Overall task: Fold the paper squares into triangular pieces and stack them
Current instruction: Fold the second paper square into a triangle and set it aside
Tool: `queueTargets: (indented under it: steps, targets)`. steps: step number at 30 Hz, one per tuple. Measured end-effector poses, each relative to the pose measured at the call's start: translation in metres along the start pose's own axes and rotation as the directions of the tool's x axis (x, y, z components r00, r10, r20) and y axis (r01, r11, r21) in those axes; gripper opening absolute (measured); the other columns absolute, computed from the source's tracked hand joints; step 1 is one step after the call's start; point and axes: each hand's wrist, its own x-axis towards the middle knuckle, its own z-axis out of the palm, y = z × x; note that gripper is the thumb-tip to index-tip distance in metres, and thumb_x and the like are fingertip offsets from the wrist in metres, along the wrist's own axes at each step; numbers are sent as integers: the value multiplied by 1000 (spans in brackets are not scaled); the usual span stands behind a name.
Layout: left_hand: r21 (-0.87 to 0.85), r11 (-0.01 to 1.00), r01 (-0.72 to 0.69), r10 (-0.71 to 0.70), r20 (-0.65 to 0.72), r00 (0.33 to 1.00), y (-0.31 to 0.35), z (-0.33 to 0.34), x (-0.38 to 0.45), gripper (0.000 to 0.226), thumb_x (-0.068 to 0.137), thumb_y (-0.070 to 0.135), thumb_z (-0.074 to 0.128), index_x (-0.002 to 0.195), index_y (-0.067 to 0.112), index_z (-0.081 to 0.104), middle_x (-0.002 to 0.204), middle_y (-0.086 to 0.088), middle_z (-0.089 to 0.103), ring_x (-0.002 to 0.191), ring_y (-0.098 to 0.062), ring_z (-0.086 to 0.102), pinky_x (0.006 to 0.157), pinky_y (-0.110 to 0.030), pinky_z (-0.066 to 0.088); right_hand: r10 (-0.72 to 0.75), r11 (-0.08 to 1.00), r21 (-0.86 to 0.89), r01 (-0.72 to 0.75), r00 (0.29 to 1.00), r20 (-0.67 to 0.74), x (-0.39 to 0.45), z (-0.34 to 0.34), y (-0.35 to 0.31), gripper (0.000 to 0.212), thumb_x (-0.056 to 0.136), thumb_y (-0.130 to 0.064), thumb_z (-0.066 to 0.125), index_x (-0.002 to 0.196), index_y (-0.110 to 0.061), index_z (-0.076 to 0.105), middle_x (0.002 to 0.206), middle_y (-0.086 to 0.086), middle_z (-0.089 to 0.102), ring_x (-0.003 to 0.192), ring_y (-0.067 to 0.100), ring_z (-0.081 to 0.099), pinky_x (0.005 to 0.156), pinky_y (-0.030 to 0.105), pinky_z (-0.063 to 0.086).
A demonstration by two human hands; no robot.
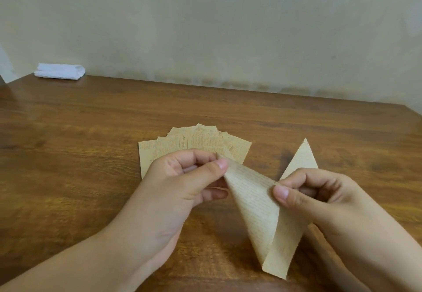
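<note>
I hold a tan printed paper square [262,218] above the table, bent over on itself with its fold pointing down toward me. My left hand [182,182] pinches its upper left corner between thumb and fingers. My right hand [319,195] pinches the upper right corner. Behind my left hand, a fanned pile of flat paper squares [196,142] lies on the wooden table [80,150]. A folded triangular piece [301,159] lies to the right of the pile, partly hidden by my right hand.
A folded white cloth or tissue [59,71] sits at the far left corner of the table against the pale wall [228,28]. The table's right edge shows at the far right.
</note>
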Motion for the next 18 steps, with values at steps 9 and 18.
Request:
queueTargets:
  steps: [9, 18]
  targets:
    - [-5, 1000, -16, 16, 26, 1000, 2, 0, -1, 13, 61, 20, 66, 66, 10, 72, 78, -14, 71, 69, -18, 66, 60, -23, 54, 24, 1000, -11, -23, 999, 47, 2, -1, 1, 41, 44, -44, 76, 64, -8, 72, 66, 8, 69, 59, 10, 63, 53, 12, 46]
    - [-9, 1000, -1, 1, -45, 999, 3, -3, 2, 11, 59, 10, 68, 68, 6, 67, 73, -14, 69, 65, -18, 67, 58, -24, 55, 17, 999, -41, -18, 1000, -15, 1, 2, -2, 31, 60, -35, 88, 62, -8, 72, 62, 8, 66, 56, 8, 59, 51, 11, 43]
